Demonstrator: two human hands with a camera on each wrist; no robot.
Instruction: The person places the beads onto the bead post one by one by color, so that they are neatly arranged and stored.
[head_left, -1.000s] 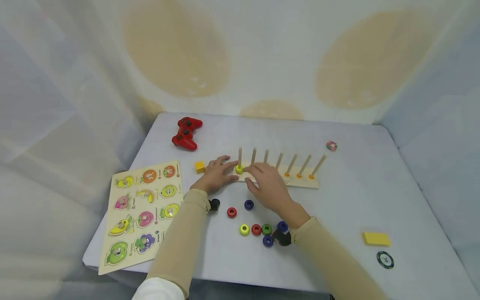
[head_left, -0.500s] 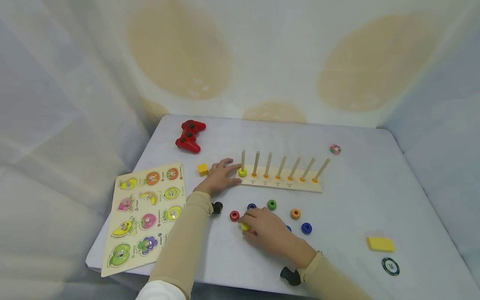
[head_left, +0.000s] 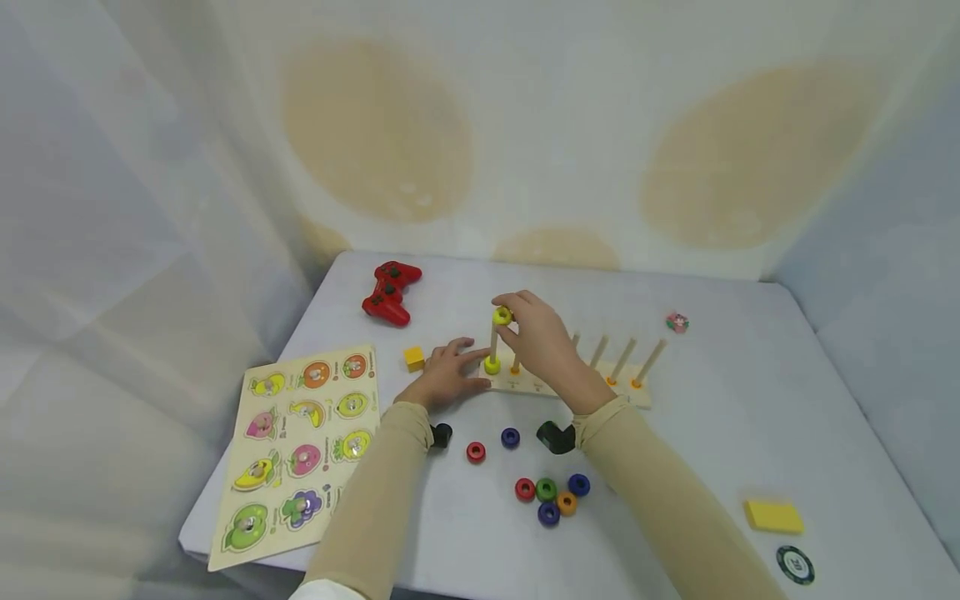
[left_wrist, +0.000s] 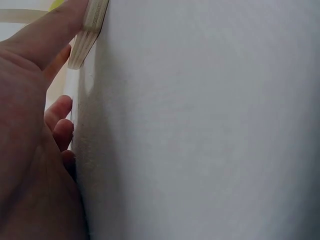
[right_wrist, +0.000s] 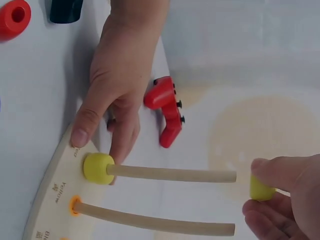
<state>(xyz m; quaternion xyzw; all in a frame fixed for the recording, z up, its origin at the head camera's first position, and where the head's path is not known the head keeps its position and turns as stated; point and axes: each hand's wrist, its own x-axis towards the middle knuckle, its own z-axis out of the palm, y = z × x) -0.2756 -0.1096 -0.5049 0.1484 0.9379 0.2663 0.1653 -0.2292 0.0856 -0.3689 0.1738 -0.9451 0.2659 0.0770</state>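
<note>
Between right thumb and fingers, my right hand (head_left: 546,342) pinches a yellow ring (head_left: 502,316) at the top of the leftmost peg. In the right wrist view, this held ring (right_wrist: 261,188) stands just off the tip of that wooden peg (right_wrist: 172,173). Another yellow ring (right_wrist: 98,168) sits at the peg's foot. My left hand (head_left: 446,377) rests at the left end of the wooden peg board (head_left: 525,383). Its thumb (right_wrist: 82,132) presses the board's corner and its index finger reaches behind the lower ring, both stretched out. Right forearm and hand hide some of the other pegs.
Loose red, blue, green and orange rings (head_left: 547,490) lie in front of the board. At left are a fruit puzzle board (head_left: 282,442), a yellow cube (head_left: 414,358) and a red game controller (head_left: 390,292). A yellow block (head_left: 774,517) and a chip (head_left: 795,565) lie right.
My right hand went from the board down to the loose rings, took hold of a yellow one and lifted it to the leftmost peg's top. The left hand stayed at the board's end.
</note>
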